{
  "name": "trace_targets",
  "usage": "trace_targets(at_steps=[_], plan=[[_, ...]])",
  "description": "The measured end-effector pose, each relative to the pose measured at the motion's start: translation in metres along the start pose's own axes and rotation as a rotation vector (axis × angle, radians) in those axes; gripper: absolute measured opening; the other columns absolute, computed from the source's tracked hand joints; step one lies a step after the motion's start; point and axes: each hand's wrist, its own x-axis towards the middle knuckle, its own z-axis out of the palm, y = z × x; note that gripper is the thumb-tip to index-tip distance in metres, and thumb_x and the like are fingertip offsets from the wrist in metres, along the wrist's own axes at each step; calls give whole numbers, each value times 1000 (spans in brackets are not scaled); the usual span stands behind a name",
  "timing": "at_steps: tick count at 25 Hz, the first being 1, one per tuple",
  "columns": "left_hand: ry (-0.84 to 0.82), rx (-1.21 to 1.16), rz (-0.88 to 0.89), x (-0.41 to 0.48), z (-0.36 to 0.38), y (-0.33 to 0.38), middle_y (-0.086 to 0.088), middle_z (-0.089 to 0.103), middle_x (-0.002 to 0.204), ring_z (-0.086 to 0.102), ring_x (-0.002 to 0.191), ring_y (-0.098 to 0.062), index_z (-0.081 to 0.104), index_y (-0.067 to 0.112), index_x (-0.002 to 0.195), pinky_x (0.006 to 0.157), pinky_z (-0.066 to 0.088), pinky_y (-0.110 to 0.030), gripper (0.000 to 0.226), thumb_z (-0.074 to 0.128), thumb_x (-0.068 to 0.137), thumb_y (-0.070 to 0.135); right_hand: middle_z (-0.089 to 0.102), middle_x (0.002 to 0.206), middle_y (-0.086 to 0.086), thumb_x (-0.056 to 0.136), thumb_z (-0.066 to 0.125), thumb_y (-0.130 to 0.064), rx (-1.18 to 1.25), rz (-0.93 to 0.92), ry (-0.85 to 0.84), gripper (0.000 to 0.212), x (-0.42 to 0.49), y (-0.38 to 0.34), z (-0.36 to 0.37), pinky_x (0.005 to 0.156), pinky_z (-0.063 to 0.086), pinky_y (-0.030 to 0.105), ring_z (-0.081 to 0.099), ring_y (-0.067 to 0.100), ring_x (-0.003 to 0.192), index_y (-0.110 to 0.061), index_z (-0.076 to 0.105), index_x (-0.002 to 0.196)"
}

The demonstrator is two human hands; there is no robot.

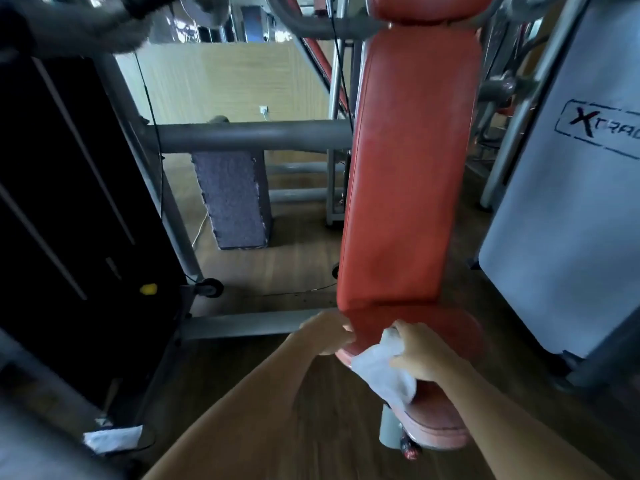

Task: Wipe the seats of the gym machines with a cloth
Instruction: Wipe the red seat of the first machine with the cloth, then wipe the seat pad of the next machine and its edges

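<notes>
A red padded seat (pixel 453 337) sits low at the centre right, with its long red backrest (pixel 408 174) rising above it. My right hand (pixel 424 351) presses a white cloth (pixel 381 367) onto the seat's left front part, fingers curled over the cloth's top. The cloth hangs down over the seat's edge. My left hand (pixel 327 332) grips the seat's left edge, just left of the cloth.
A black weight stack (pixel 69 209) with a yellow pin (pixel 148 289) stands at the left behind grey frame bars (pixel 249 136). A grey machine cover (pixel 575 209) stands at the right. Another white cloth (pixel 112 439) lies on the wooden floor at the lower left.
</notes>
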Motion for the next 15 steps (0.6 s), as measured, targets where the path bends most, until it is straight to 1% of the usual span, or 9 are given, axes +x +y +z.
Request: trace_targets(at_steps=[2,5,7,8,10,11,13,15], plan=[[35,-15,-90,-35,-38,4,1,63,134,60,120,-22,62,35,129,101,50,-41,35,49,98,45,66,118,4,81,67,-31,53,-31,54,46,-27,-21,-33,87,48,34,63,28,111,-27,50,124],[75,-48,-151,-103,-87,16,2,66,127,62,116,-23,64,35,123,99,50,-42,33,48,98,47,67,103,0,77,73,-36,149,-92,151,46,-75,-52,-94,77,49,36,66,27,98,-32,46,115],[101,-98,-188,-148,-115,32,5,68,124,63,113,-20,67,37,117,97,51,-41,28,49,98,45,68,95,-4,75,81,-38,199,-140,184,43,-106,-73,-132,69,46,32,66,23,90,-31,53,107],[124,-147,-202,-168,-125,41,7,69,121,63,111,-18,68,38,113,96,51,-41,25,50,97,45,66,94,-5,74,84,-37,208,-160,168,43,-120,-85,-147,68,43,29,65,21,87,-30,57,106],[158,-204,-232,-216,-146,64,10,69,117,63,109,-15,69,36,109,95,51,-39,21,53,97,44,58,100,-4,72,87,-36,192,-184,115,45,-151,-108,-170,72,41,29,60,21,87,-28,60,108],[170,-229,-257,-239,-154,77,11,69,116,63,107,-14,69,35,109,94,51,-38,21,53,97,43,55,103,-2,73,87,-36,177,-197,102,47,-167,-119,-177,77,43,31,59,22,90,-28,61,111],[195,-277,-301,-282,-167,96,14,70,110,63,103,-11,69,37,106,92,51,-37,20,54,95,43,59,106,0,76,84,-33,145,-245,113,45,-198,-138,-193,85,50,36,62,24,97,-26,61,115],[198,-290,-347,-320,-176,104,16,70,104,65,98,-10,68,39,102,87,53,-36,20,52,93,46,65,105,-1,78,80,-30,148,-298,108,41,-224,-157,-206,85,52,38,64,24,100,-26,61,115]])
